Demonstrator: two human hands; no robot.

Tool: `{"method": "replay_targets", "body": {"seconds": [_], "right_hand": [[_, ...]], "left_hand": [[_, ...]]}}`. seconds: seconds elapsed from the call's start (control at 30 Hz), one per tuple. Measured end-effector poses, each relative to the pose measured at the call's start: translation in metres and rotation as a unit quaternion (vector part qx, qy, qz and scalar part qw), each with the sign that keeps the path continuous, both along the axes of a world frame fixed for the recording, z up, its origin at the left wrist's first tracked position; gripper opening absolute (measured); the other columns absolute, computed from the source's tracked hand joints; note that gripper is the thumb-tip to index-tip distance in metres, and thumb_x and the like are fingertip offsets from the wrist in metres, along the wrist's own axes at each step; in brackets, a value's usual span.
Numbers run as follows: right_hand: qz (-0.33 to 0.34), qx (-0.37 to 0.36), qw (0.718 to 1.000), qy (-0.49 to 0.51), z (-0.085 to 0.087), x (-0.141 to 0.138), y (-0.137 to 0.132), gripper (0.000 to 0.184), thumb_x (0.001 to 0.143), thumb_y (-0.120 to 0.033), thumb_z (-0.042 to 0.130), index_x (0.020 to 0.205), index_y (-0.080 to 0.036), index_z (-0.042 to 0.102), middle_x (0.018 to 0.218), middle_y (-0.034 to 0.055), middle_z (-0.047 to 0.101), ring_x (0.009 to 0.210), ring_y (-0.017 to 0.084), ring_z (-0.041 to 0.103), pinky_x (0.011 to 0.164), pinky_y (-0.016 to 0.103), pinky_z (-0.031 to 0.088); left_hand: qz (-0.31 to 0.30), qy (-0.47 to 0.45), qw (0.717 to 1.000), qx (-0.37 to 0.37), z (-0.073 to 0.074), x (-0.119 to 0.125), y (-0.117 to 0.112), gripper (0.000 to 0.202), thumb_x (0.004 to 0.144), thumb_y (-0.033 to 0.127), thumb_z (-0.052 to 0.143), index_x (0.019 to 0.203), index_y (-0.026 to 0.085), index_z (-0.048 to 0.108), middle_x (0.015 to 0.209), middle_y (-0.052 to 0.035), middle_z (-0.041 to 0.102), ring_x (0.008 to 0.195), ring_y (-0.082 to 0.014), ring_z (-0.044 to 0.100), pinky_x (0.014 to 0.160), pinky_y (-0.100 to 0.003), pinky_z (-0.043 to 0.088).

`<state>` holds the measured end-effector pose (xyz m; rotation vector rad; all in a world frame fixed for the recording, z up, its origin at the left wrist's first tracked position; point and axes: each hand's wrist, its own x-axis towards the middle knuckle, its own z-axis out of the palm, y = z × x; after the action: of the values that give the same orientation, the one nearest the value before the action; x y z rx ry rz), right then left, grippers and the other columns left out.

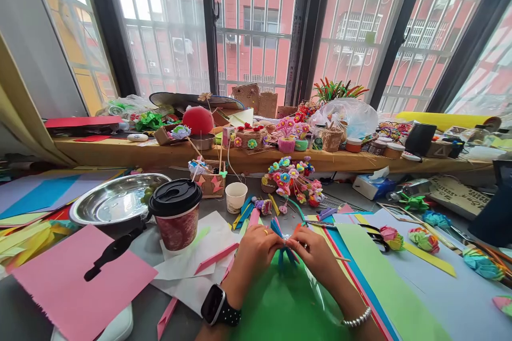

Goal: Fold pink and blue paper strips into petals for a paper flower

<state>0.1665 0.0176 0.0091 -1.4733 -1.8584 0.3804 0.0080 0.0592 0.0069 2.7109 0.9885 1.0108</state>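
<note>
My left hand [259, 248] and my right hand [314, 250] meet near the table's front edge. Both pinch the middle of a bundle of folded paper strips [276, 226], mostly blue with some pink and orange ends sticking out. My fingers cover its centre. A thin wooden stick [342, 259] shows beside my right hand; I cannot tell whether it is held. Beneath the hands lies a glossy green surface [288, 306] with clear film over it. Folded pink paper strips [218, 257] lie left of my left hand, on white paper [176, 272].
A lidded paper cup [176, 224], a small white cup [236, 198] and a steel tray [108, 213] stand to the left. Scissors [378, 237], coloured paper sheets [372, 261] and paper flowers [424, 241] lie to the right. A crowded sill [160, 154] runs behind.
</note>
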Motion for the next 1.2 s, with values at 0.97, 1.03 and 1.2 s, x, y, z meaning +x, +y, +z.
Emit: {"method": "replay_targets", "body": {"seconds": [0.97,1.03,1.2], "right_hand": [[-0.001,-0.062,0.995,0.080,-0.003,0.001,0.002,0.025,0.074,-0.038,0.054,0.065,-0.017,0.063,0.065,0.0031,0.061,0.061,0.016,0.053,0.055,0.025,0.038],[-0.012,-0.053,0.996,0.068,-0.003,0.000,0.002,0.024,0.075,-0.037,0.054,0.064,-0.017,0.063,0.066,0.0031,0.060,0.061,0.016,0.052,0.055,0.025,0.038],[-0.036,-0.027,0.999,0.029,-0.005,0.000,0.002,0.018,0.075,-0.030,0.055,0.064,-0.018,0.062,0.066,0.0023,0.058,0.060,0.015,0.051,0.055,0.025,0.037]], "left_hand": [[-0.023,0.012,0.998,0.060,-0.004,0.002,0.000,0.014,0.078,0.025,0.051,0.075,0.020,0.064,0.068,-0.0017,0.064,0.066,-0.0141,0.055,0.072,-0.031,0.041],[-0.023,0.020,0.999,0.045,-0.007,0.001,0.002,0.013,0.077,0.024,0.051,0.080,0.020,0.064,0.071,-0.0024,0.065,0.069,-0.0150,0.057,0.071,-0.031,0.043],[-0.035,0.040,0.998,0.017,-0.016,0.001,0.012,0.019,0.077,0.015,0.049,0.088,0.020,0.063,0.078,-0.0042,0.066,0.073,-0.0167,0.059,0.074,-0.033,0.044]]}}
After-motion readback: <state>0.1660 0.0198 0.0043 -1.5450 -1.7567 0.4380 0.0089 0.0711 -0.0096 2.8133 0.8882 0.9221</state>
